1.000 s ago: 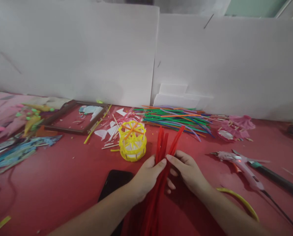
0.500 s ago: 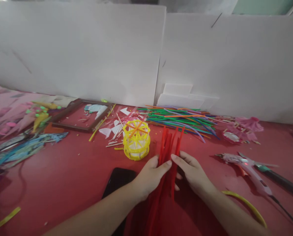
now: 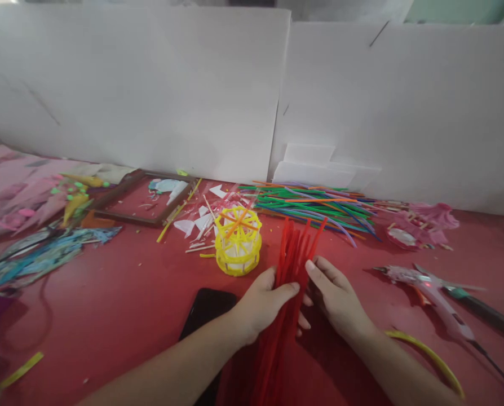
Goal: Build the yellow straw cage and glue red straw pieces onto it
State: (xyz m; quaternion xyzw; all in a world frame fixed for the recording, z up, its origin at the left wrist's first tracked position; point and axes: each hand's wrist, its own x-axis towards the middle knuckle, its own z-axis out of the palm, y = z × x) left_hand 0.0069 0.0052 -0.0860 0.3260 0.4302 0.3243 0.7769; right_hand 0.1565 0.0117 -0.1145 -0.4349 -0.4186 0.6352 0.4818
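A: Where to look for the red strands (image 3: 293, 248)?

B: Between the two hands, over the red table (image 3: 120, 316); bunched together, with tips pointing up and slightly fanned; running down past the bottom edge of view; nearer than the yellow openwork drum (image 3: 238, 248) and to the right of the black phone (image 3: 205, 310).

A: And the left hand (image 3: 260, 304)?

B: Wrapped round the bundle below the tips, with thumb across the front; clearly grasping.

A: The right hand (image 3: 336, 296)?

B: At the bundle's right edge, with thumb tip against a strand and fingers curled behind; impossible to tell whether pinching or only steadying.

A: Heavy, stiff, slippery?

B: Very light, by the look of it; probably bendy, like pipe cleaners, and fuzzy enough not to slide much; hardly fragile, but likely to kink under a hard squeeze and to splay if held too loosely.

A: Best hold?

B: Round the upper middle, with a gentle full wrap; for one strand, close to the tip; well clear of the glue gun (image 3: 433, 290), lit red and possibly hot.
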